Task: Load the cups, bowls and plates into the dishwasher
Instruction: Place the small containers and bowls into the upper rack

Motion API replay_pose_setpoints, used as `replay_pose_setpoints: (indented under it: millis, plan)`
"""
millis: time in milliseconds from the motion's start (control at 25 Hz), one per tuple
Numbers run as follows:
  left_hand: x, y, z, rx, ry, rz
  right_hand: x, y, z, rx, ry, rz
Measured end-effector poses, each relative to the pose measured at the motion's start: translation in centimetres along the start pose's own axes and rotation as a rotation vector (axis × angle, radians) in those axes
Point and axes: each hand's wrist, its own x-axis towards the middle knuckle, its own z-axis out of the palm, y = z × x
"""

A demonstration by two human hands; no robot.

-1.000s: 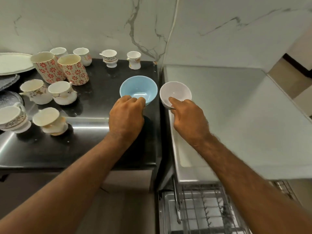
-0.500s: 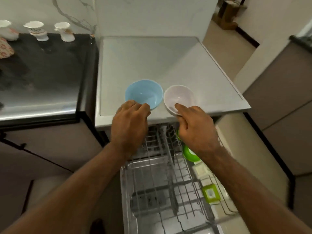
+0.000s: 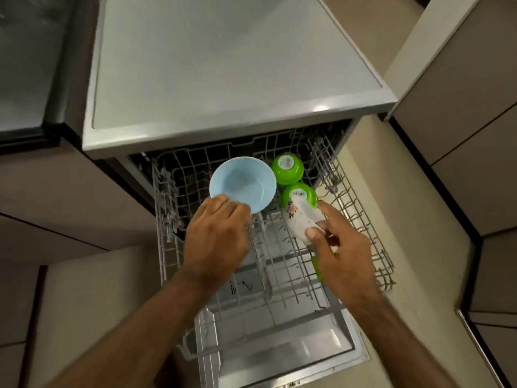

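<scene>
1. Two hands work above the pulled-out grey wire rack [image 3: 163,208] of the dishwasher. The rack juts out from under the appliance's flat grey top [image 3: 223,65], over the lowered steel door [image 3: 279,354].
2. Bare wire shows across the rack's left side and front. Its back right corner is taken by two glossy green bowls, one at the rear [image 3: 288,168] and one nearer [image 3: 299,196], both upside down with barcode stickers on their bases.
3. Beige cabinet fronts [image 3: 461,107] stand just beside the rack's right edge, and a dark glossy countertop [image 3: 28,65] adjoins the appliance top on the left.
4. A smooth, round, light blue bowl [image 3: 243,183] is held mouth-up and slightly tilted over the rack's back middle, its right edge close to the green bowls.
5. The left hand [image 3: 215,242] grips that blue bowl at its near rim, fingers curled over the edge.
6. A white bowl with a small flower print [image 3: 300,222] is tipped on its side, its outer wall facing the camera, just in front of the nearer green bowl; I cannot tell whether they touch.
7. The right hand [image 3: 344,256] pinches the white bowl's rim, thumb on the outer wall and a finger over the upper edge.
8. A sliver of another green item [image 3: 317,267] shows under the right hand, mostly hidden.
</scene>
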Motion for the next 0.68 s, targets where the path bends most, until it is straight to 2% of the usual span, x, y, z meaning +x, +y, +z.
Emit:
replay_pose_setpoints:
  millis: [120,240,320,520,680]
  plan:
    - [-2.1,-1.2,2.0,0.035,-0.032,-0.029,-2.0,3.6,3.0,0.254,-0.06,0.381]
    - [-3.5,-2.4,3.7,0.053,-0.042,-0.051,-3.4,7.5,5.9,0.296,-0.1,0.62]
    - [-4.5,-2.9,4.8,0.051,-0.027,-0.074,-3.9,9.1,7.3,0.322,-0.115,0.718]
    - [-6.4,-3.5,7.0,-0.002,-0.029,-0.114,-2.8,10.6,8.4,0.361,-0.075,0.766]
    - [-7.6,-3.0,8.1,-0.03,-0.052,-0.115,-2.5,11.7,8.4,0.035,-0.032,0.628]
